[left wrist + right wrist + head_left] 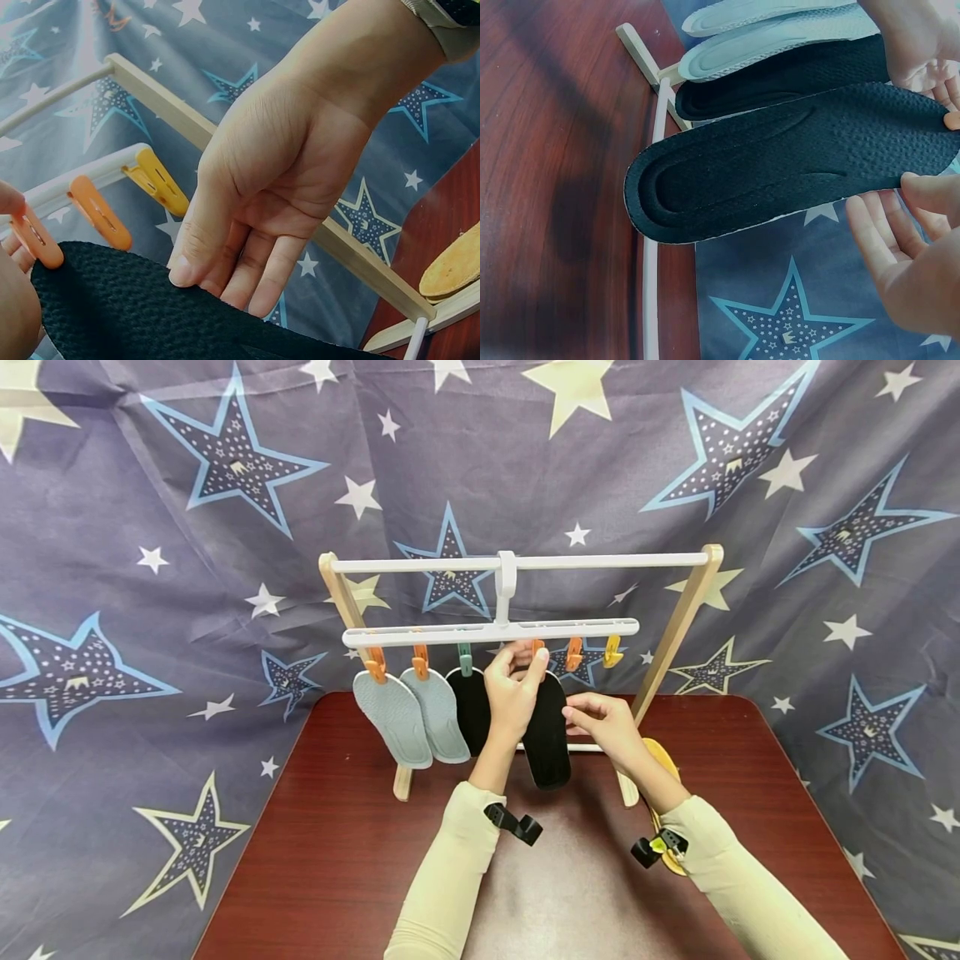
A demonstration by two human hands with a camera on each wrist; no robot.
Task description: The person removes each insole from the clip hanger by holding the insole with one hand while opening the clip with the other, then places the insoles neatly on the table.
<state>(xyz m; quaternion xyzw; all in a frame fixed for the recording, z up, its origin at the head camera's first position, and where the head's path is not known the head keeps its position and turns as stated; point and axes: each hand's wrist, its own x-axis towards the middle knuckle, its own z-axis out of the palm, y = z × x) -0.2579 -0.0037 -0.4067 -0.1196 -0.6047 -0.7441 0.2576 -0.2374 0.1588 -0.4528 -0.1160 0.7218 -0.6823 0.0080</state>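
Note:
A black insole point(547, 735) hangs by its top end from an orange clip point(37, 236) on the white hanger point(420, 635). My left hand point(513, 689) pinches that clip between thumb and fingers. Lower down, my right hand point(606, 724) pinches the insole's right edge, thumb on the near face and fingers behind. In the right wrist view, the thumb of my right hand point(922, 247) lies at the textured edge. Behind my left wrist hangs another black insole point(467, 706), partly hidden, held by a green clip point(465, 660).
Two grey insoles point(393, 718) hang at the left from orange clips point(376, 666). Right of my left hand dangle an orange clip point(574, 654) and a yellow clip point(612, 652). A wooden rack point(678, 631) stands on the red-brown table point(300, 868). Yellow insoles point(660, 756) lie beside my right forearm.

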